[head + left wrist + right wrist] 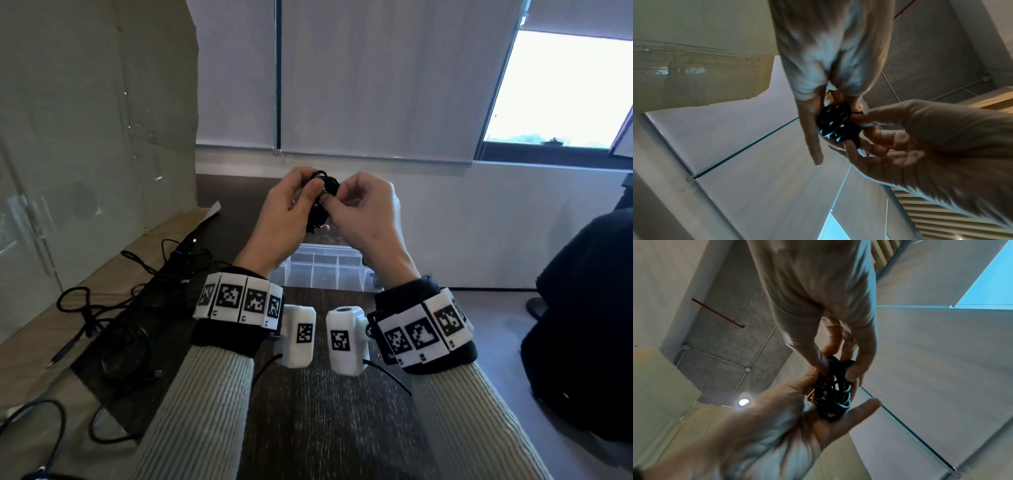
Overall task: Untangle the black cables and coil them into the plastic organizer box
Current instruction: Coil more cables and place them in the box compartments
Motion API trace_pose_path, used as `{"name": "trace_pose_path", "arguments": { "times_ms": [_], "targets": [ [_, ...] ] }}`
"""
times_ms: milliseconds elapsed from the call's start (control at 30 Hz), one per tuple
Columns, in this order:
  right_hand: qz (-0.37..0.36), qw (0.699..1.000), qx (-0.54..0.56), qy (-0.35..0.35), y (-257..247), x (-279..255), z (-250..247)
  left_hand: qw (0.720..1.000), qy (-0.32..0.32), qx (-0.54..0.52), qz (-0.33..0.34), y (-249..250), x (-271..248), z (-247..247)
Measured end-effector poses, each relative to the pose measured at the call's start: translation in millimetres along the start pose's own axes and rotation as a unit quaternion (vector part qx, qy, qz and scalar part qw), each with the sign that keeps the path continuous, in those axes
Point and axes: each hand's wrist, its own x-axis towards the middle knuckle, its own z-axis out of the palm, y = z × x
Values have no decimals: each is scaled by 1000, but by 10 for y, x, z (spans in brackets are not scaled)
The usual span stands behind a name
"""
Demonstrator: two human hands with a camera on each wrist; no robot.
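Note:
Both hands are raised above the clear plastic organizer box (324, 271) and hold a small coil of black cable (325, 185) between them. My left hand (308, 197) cups the coil from the left, with its fingers curled round it. My right hand (335, 202) pinches the coil's right side with thumb and fingertips. The left wrist view has the coil (835, 121) between my left hand (855, 142) and the right hand's fingers (812, 129). In the right wrist view the coil (832, 392) lies against my right hand (838, 402). The cable's ends are hidden.
A tangle of loose black cables (137, 294) lies at the left on the dark wooden table (325, 404) and on flat cardboard (41, 349). A tall cardboard sheet (89, 120) stands at the left. A dark bulky object (582, 325) sits at the right.

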Motion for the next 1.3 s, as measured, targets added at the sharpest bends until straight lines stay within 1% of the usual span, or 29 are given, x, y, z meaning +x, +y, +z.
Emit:
{"name": "trace_pose_path", "arguments": {
  "times_ms": [100, 167, 233, 333, 433, 567, 633, 700, 767, 867, 1000, 1033, 1100, 1200, 1233, 1300],
  "targets": [
    [1, 1000, -15, 1, 3, 0, -11, 999, -2, 50, 8, -46, 20, -18],
    [1, 999, -41, -10, -7, 5, -24, 996, -21, 82, 9, -64, 7, -23],
    [12, 999, -50, -15, -6, 7, -38, 995, -49, 88, 8, -72, -17, 0],
    [41, 997, -46, -38, 7, 19, -96, 996, -72, 57, -9, -61, -36, 71],
    [48, 996, -53, -56, 10, 32, -156, 997, -64, 36, -27, -58, -36, 120],
    [43, 995, -44, -74, 21, 54, -225, 993, -54, -28, -104, -61, -32, 159],
    [40, 996, -36, -76, 46, 73, -253, 990, -51, -49, -118, -42, -29, 162],
    [34, 997, -22, -71, 62, 79, -245, 992, -41, -56, -101, -22, -26, 140],
    [31, 997, -19, -66, 58, 62, -195, 996, -21, -39, -84, -3, -27, 106],
    [18, 998, -47, -48, 61, 52, -125, 996, 6, -10, -85, -46, -16, 66],
    [-15, 995, -101, -14, 115, 49, -93, 994, 22, 94, -48, -94, 8, -18],
    [-25, 994, -109, -5, 134, 37, -63, 994, 22, 90, -51, -86, 5, -35],
    [-58, 992, -108, 33, 160, 7, 12, 997, 27, 35, -70, -88, 4, -56],
    [-97, 989, -66, 95, 159, 4, 44, 993, 50, -53, -94, -53, 2, -16],
    [-94, 989, -52, 99, 153, 21, 18, 989, 63, -84, -101, -40, 7, 1],
    [-71, 994, -14, 81, 162, 81, -54, 980, 91, -141, -111, -2, 20, 37]
  ]
}}
